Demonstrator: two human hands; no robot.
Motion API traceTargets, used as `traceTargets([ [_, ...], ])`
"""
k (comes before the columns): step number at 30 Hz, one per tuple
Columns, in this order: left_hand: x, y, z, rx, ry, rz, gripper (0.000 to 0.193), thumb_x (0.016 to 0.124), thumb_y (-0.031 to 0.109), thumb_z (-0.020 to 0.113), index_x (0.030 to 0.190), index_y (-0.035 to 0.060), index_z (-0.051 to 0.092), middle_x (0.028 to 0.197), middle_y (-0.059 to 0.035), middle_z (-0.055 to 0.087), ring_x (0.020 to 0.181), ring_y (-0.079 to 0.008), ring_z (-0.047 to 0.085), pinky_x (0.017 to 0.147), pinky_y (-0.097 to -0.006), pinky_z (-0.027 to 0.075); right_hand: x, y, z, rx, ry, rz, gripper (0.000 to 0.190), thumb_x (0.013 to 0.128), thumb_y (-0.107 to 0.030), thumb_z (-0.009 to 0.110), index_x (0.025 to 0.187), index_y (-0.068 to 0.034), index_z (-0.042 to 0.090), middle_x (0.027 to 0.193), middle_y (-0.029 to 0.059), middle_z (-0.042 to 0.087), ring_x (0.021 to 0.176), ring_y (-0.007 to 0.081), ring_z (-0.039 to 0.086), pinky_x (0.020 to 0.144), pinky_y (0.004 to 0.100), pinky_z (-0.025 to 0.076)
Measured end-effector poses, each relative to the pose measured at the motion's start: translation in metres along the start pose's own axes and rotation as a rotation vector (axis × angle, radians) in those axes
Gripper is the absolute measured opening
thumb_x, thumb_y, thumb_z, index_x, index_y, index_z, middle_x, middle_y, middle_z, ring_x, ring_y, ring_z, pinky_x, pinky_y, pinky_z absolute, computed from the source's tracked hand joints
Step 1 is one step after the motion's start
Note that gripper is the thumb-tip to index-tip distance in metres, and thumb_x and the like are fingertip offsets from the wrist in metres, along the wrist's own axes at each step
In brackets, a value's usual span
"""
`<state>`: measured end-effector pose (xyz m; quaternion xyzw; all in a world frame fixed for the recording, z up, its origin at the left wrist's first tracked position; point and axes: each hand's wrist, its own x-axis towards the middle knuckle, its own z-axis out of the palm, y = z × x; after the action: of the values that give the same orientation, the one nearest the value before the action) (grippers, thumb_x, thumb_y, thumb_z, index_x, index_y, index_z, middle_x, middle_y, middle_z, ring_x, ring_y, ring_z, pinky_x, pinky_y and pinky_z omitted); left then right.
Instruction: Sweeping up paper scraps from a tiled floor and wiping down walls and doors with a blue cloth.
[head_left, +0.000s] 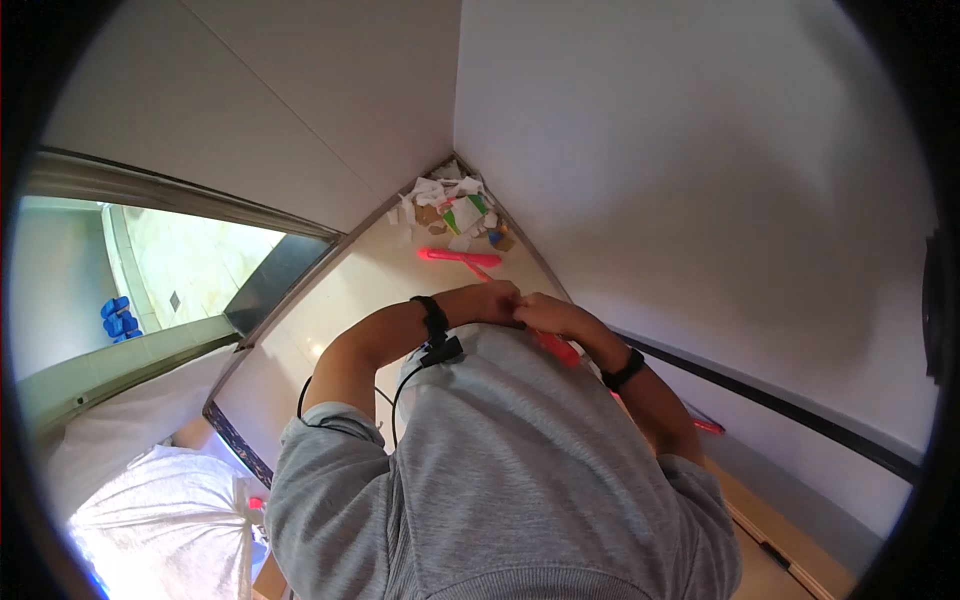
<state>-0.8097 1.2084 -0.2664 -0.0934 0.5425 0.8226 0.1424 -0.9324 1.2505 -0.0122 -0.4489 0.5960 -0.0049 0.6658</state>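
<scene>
My left hand (501, 300) and my right hand (546, 312) meet in front of my chest, fingers curled in, fingertips largely hidden. Both close around what looks like the handle of a pink-red broom. Its long narrow head (459, 257) lies on the floor beyond, and a thin stretch of handle (478, 271) runs from it towards my left hand. A wider red part (556, 348) shows just below my right hand, partly behind my grey shirt; whether it is one piece with the handle is unclear. Past the head lies a pile of torn paper and cardboard scraps (450, 202).
Two pale walls (675, 150) meet at the corner behind the scraps. A doorway at left shows a tiled floor (202, 255) and blue slippers (120, 321). White sheeting (172, 510) covers something at lower left. A red-edged object (709, 427) rests by the right wall. A black cable (395, 405) hangs at my left arm.
</scene>
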Motion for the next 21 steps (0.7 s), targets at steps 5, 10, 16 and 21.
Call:
traceTargets([
  [5, -0.035, 0.113, -0.009, -1.099, 0.448, -0.239, 0.020, 0.088, 0.012, 0.044, 0.101, 0.0012, 0.055, 0.094, -0.0096, 0.063, 0.085, -0.0216, 0.062, 0.080, -0.0300, 0.050, 0.048, -0.018, -0.038, 0.114, -0.056, 0.047, 0.027, 0.083, -0.025, 0.048, 0.080, 0.001, 0.054, 0.065, 0.0057, 0.054, 0.049, 0.0160, 0.053, 0.043, 0.0305, 0.045],
  [10, -0.097, 0.162, -0.004, -0.878, 0.659, 0.063, 0.023, 0.092, 0.019, 0.045, 0.109, 0.0067, 0.053, 0.104, -0.0092, 0.057, 0.093, -0.0225, 0.058, 0.083, -0.0331, 0.050, 0.066, -0.070, -0.083, 0.222, -0.086, 0.055, 0.022, 0.080, -0.027, 0.053, 0.076, -0.005, 0.054, 0.064, 0.0029, 0.053, 0.048, 0.0112, 0.050, 0.045, 0.0247, 0.043],
  [16, -0.227, 0.128, 0.008, -0.991, 0.897, 0.116, 0.030, 0.094, 0.024, 0.041, 0.119, 0.0082, 0.049, 0.108, -0.0107, 0.051, 0.095, -0.0235, 0.056, 0.085, -0.0347, 0.050, 0.086, -0.130, -0.137, -0.033, -0.383, 0.187, 0.021, 0.082, -0.027, 0.051, 0.085, -0.007, 0.057, 0.065, 0.0007, 0.055, 0.047, 0.0068, 0.048, 0.045, 0.0206, 0.043],
  [21, -0.299, 0.098, 0.035, -1.106, 1.205, -0.026, 0.025, 0.093, 0.025, 0.042, 0.109, 0.0081, 0.052, 0.095, -0.0073, 0.052, 0.086, -0.0197, 0.055, 0.081, -0.0310, 0.047, 0.121, -0.163, -0.188, 0.702, -0.213, -0.033, 0.037, 0.082, -0.044, 0.057, 0.094, -0.009, 0.058, 0.068, 0.0063, 0.060, 0.053, 0.0144, 0.057, 0.048, 0.0220, 0.049],
])
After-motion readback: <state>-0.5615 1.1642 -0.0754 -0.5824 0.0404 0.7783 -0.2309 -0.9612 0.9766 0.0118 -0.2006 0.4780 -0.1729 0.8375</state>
